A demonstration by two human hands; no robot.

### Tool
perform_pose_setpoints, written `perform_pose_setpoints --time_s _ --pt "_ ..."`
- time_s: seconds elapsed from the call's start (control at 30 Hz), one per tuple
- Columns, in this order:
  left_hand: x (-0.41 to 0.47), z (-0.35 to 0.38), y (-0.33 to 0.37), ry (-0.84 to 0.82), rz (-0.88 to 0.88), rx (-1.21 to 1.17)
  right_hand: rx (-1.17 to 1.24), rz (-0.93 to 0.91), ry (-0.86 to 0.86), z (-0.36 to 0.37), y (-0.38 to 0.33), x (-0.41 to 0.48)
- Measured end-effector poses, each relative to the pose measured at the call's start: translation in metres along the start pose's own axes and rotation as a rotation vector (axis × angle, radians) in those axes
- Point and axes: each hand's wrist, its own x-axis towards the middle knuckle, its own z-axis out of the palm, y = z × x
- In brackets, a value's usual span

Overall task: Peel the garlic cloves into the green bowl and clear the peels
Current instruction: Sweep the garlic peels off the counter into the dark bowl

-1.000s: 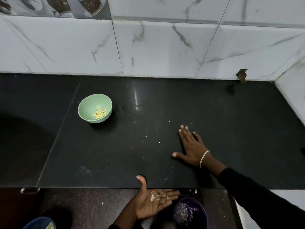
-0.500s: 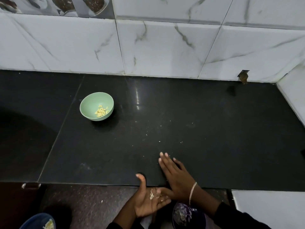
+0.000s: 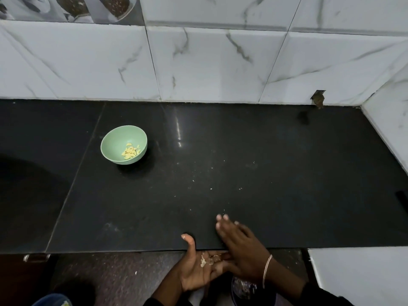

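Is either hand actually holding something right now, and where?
Nothing is gripped: garlic peel bits lie loose on the palm of the left hand; the right hand is flat, fingers straight.

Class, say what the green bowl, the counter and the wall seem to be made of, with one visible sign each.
Green bowl: probably plastic, matte; even pale colour, no glare.
Counter: polished black stone, perhaps granite; it mirrors a light streak and shows a seam.
Wall: glossy marble-look tiles; grey veins, straight grout lines.

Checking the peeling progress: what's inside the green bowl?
A small pile of peeled garlic cloves in the green bowl; anything beneath the pile is covered.
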Motion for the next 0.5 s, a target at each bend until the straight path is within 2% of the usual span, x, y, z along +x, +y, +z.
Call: perform_pose_setpoints --time_s 0.07,0.1,0.2,0.3,0.33,0.4,0.5 --pt "0.001 -0.002 0.000 -0.009 -0.031 0.001 0.052 0.188 -0.021 -0.005 0.008 0.008" --pt "0.001 -0.004 -0.001 -0.018 -0.014 -0.001 0.051 0.188 -0.041 -0.003 0.007 0.009" --pt "0.001 -0.001 0.000 -0.038 -0.006 -0.025 -0.013 0.031 -0.051 0.006 -0.018 -0.002" --pt "0.001 -0.003 -0.002 -0.024 -0.038 -0.066 0.043 -0.093 0.075 0.014 -0.033 -0.022" --pt "0.001 -0.002 -0.001 -0.041 -0.027 -0.065 0.185 -0.067 0.180 0.017 -0.036 -0.028" --pt "0.000 0.001 0.004 -0.062 0.006 0.008 0.682 0.147 0.394 0.018 -0.046 -0.038" --pt "0.001 -0.002 0.004 -0.108 0.001 0.046 1.300 0.730 0.712 0.018 -0.060 -0.042"
